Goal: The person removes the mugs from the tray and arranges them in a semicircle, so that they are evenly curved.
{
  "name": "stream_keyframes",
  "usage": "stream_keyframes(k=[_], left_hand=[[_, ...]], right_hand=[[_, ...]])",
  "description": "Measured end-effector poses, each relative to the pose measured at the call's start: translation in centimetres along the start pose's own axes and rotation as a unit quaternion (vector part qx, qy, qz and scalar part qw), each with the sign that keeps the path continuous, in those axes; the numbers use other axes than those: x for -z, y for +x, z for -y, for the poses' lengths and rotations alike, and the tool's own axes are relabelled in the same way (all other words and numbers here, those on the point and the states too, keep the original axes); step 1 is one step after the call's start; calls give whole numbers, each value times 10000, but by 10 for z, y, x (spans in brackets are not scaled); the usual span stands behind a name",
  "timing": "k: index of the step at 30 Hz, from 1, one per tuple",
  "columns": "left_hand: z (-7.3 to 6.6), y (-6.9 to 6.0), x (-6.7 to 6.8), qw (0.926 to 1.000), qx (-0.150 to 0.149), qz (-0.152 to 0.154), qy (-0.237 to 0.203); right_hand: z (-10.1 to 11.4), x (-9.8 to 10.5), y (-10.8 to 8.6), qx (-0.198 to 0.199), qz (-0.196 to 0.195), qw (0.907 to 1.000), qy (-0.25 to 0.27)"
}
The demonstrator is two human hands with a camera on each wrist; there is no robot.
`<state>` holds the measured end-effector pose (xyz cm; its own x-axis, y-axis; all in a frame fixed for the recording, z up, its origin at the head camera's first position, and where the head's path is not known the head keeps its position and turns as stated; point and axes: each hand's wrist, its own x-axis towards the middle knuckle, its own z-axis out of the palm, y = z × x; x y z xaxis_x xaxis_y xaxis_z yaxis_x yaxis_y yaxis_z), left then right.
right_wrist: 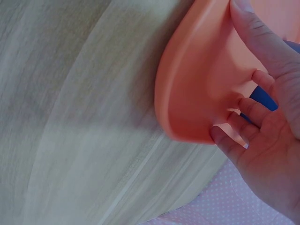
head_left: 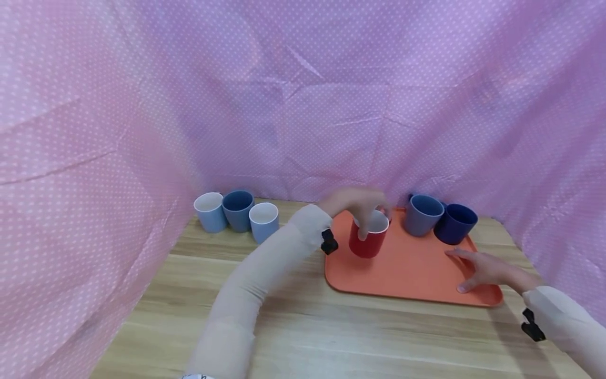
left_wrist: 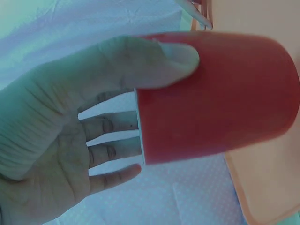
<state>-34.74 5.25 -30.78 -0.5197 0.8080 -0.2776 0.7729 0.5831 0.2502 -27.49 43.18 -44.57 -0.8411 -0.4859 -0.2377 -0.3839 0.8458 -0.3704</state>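
Observation:
My left hand (head_left: 360, 205) grips a red mug (head_left: 368, 241) with a white inside by its rim. In the left wrist view the thumb lies on the outer wall of the mug, and the other fingers go behind its rim. The mug is over the left part of an orange tray (head_left: 402, 273); whether its base touches the tray is hard to tell. At the tray's right end, my right hand (head_left: 485, 269) rests with spread, relaxed fingers and thumb on the tray. A grey-blue mug (head_left: 421, 217) and a dark blue mug (head_left: 455, 225) stand at the tray's back right.
Left of the tray, a light blue mug (head_left: 212, 215), a darker grey-blue mug (head_left: 238, 213) and another light blue mug (head_left: 264, 223) stand on the wooden table (head_left: 331, 337). A pink dotted curtain (head_left: 303, 126) hangs behind and along both sides.

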Motion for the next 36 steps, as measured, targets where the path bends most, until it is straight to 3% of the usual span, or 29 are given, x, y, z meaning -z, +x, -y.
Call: stream_keyframes(k=[5,11,16,23,36], left_hand=[[8,-24,3,9993,-241,-56,-285],[19,-50,4,9986,-244,-135,-456],[28,-66,5,9985,-114,-136,-527],[41,-89,3,9996,116,-168,-192],[64,-116,-4,9988,399,-214,-169]], right_hand=[[0,0,0,11,7,10000,-16],[-1,1,0,14,-25,10000,-25],[-1,0,-1,4,-38,10000,-31],[-2,0,-1,25,-72,9999,-88],[-4,-1,0,131,-163,9996,-190]])
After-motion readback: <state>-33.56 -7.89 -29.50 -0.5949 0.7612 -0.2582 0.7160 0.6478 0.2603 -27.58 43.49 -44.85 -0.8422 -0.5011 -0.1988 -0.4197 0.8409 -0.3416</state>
